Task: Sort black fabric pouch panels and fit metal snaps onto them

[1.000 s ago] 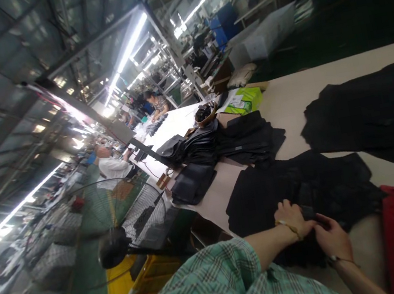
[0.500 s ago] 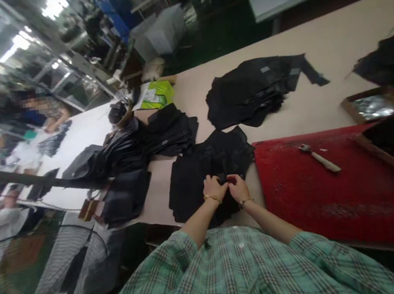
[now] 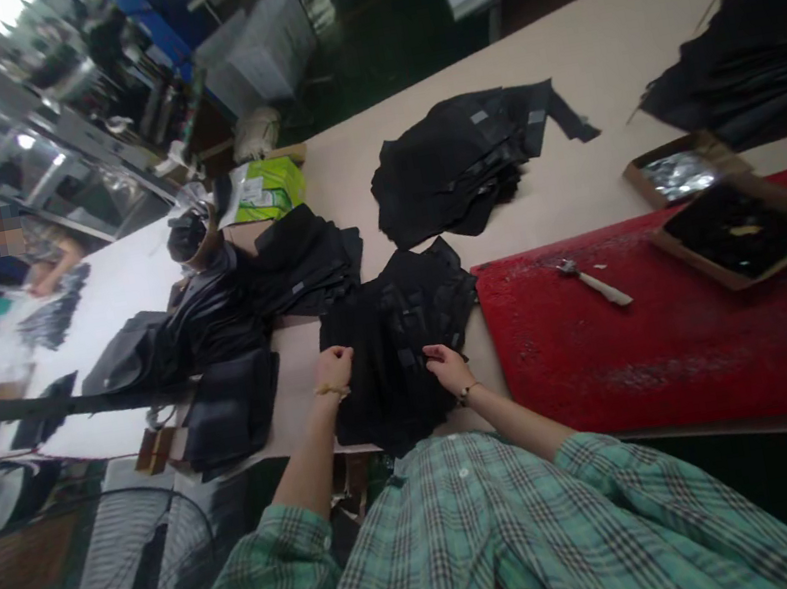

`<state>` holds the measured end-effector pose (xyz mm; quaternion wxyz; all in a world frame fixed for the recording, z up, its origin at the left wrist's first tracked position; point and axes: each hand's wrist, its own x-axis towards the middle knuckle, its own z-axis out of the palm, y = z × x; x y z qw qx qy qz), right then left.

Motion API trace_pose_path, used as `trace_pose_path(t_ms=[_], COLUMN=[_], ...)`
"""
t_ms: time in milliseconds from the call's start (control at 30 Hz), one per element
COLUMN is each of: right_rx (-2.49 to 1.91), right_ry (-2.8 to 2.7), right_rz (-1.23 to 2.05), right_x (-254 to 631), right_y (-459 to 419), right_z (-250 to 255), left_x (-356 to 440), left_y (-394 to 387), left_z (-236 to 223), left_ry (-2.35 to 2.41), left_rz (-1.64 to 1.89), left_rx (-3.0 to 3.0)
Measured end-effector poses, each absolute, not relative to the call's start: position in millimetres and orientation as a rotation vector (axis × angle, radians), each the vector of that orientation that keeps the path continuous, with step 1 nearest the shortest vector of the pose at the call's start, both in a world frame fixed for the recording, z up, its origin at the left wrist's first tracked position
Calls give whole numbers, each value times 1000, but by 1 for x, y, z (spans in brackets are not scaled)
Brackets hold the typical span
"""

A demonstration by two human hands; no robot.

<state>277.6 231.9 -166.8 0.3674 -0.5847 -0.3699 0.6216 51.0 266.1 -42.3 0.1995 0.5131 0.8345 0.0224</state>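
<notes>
Head view: on your cream-topped table [image 3: 587, 181], the red mat [image 3: 680, 366] lies just right of the pile of black cut fabric pieces [image 3: 371, 339], directly before you. Half a second ago your hands met over that pile; now they've parted, so their shared working spot has probably been released (a judgement, that). Your left hand [image 3: 340, 369] is over the pile's left edge, your right hand [image 3: 450, 369] nearer its right side, forearms angling inward. Both sets of fingers curl narrow; whether either grips fabric, I can't tell.
</notes>
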Motion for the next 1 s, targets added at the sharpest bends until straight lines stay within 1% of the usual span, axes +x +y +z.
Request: trace_pose_path(t_ms=[100, 200, 267, 400, 500, 600, 700, 800, 900, 967, 1000], right_rx=[-1518, -1427, -1309, -1161, -1197, -1287, -1413, -1526, -1537, -1491, -1459], right_ry=[-1055, -1179, -1191, -1109, -1050, -1013, -983, -909, -830, -778, -747], right_rz=[1502, 1454, 1553, 1732, 1728, 1717, 1714, 1703, 1749, 1804, 1838], right_x=[276, 263, 248, 218, 208, 207, 211, 216, 222, 226, 227], right_y=[229, 231, 235, 245, 250, 252, 252, 251, 248, 246, 245], right_z=[-157, -143, -134, -126, -129, -136, -143, -148, -148, -147, -146], left_x=[11, 10, 26, 66, 80, 68, 24, -34, -72, -73, -64], left_y=[276, 276, 273, 264, 257, 257, 262, 265, 259, 253, 250], left_z=[-5, 10, 3, -29, -47, -42, -10, 42, 89, 101, 99], left_ry=[2470, 2440, 2339, 2091, 1968, 2016, 2216, 2513, 2844, 2908, 2871], left_rz=[6, -1, 66, 292, 408, 375, 254, 81, 3, 3, -5], left_rx=[1468, 1537, 1543, 1459, 1411, 1405, 1434, 1473, 1499, 1598, 1664])
